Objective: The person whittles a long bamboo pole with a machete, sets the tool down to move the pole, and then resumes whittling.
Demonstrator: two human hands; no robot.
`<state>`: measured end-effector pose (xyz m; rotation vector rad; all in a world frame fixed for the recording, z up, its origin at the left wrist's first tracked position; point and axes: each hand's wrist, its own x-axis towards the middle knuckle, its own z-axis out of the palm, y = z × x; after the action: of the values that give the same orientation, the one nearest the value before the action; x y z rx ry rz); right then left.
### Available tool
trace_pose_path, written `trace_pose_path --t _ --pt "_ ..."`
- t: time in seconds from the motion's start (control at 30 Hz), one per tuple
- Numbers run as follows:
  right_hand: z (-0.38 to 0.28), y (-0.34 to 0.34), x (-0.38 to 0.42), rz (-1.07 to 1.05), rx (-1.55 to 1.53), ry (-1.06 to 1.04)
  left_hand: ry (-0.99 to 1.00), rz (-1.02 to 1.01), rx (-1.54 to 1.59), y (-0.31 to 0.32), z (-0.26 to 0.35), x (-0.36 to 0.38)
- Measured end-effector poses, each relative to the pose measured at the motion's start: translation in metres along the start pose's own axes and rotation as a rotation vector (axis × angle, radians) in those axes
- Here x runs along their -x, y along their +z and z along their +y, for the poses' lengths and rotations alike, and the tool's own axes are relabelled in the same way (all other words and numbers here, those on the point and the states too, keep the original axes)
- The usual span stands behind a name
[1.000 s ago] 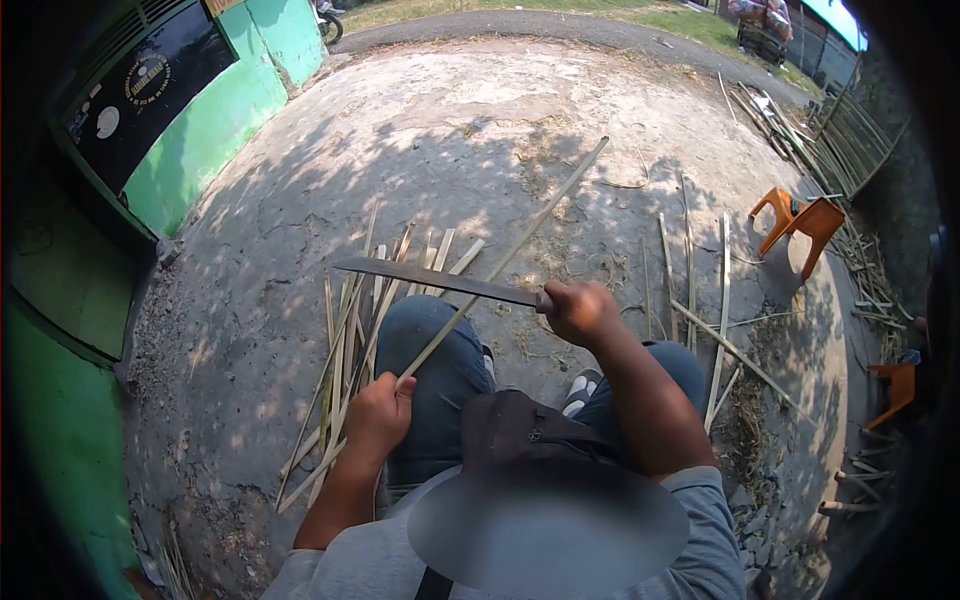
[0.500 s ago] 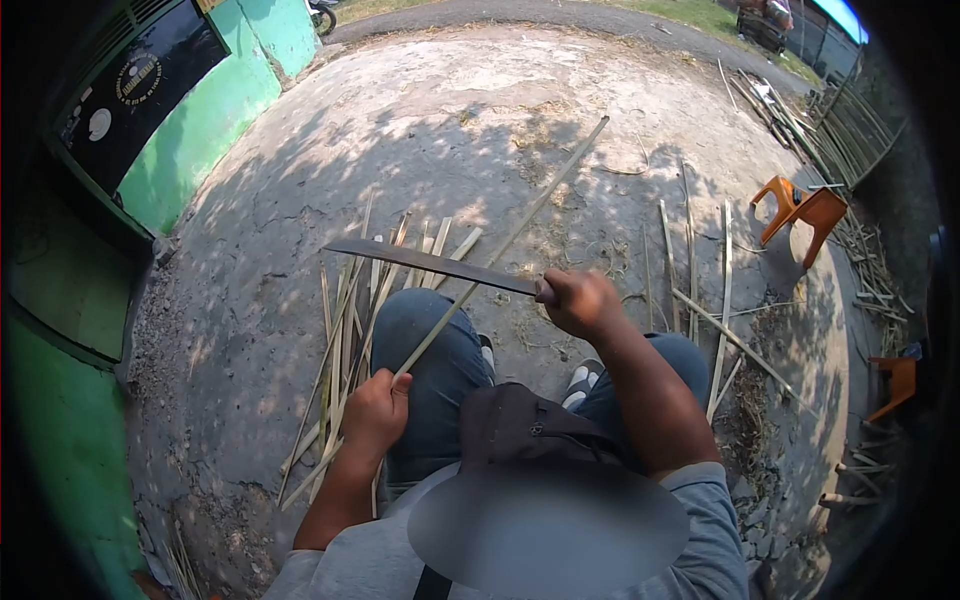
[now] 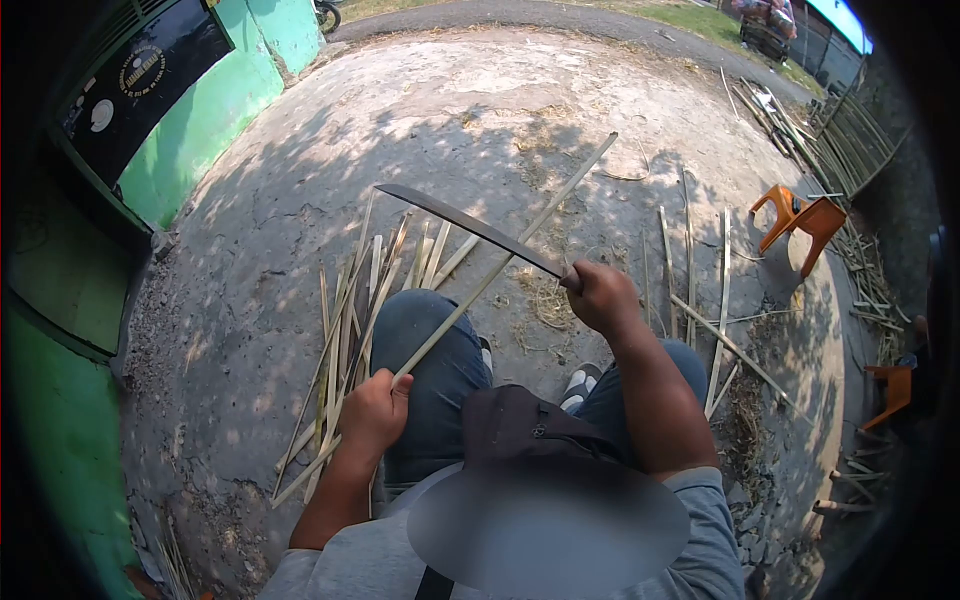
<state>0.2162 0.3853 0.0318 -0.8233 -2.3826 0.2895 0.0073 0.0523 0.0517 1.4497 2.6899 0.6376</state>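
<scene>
A long, thin bamboo strip (image 3: 560, 197) slants up and to the right across my bent knee, its lower part gripped by my left hand (image 3: 373, 412). My right hand (image 3: 606, 298) is closed round the handle of a long machete (image 3: 470, 226). The blade points up and to the left and crosses the strip beyond my knee; whether the two touch is hard to tell. Beside my left leg lies a loose pile of split bamboo strips (image 3: 335, 350).
More strips (image 3: 725, 290) lie on the concrete ground at the right. Farther right stands an orange plastic stool (image 3: 822, 222), with another orange piece (image 3: 888, 395) below it. Bamboo poles (image 3: 860, 140) line the right wall. A green wall (image 3: 70, 440) runs along the left.
My right hand and the machete have moved to the right and slightly up, along the strip away from my left hand. The strip's far end has dipped slightly.
</scene>
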Motion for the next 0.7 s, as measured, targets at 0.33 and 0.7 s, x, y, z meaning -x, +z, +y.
trace_pose_path --t 0.33,0.7 --pt "-0.003 0.0 -0.009 -0.083 0.061 0.002 0.059 0.065 0.042 0.004 -0.006 0.002" --pt "0.008 0.007 0.005 -0.034 -0.089 0.024 0.044 0.024 0.047 0.001 -0.001 -0.002"
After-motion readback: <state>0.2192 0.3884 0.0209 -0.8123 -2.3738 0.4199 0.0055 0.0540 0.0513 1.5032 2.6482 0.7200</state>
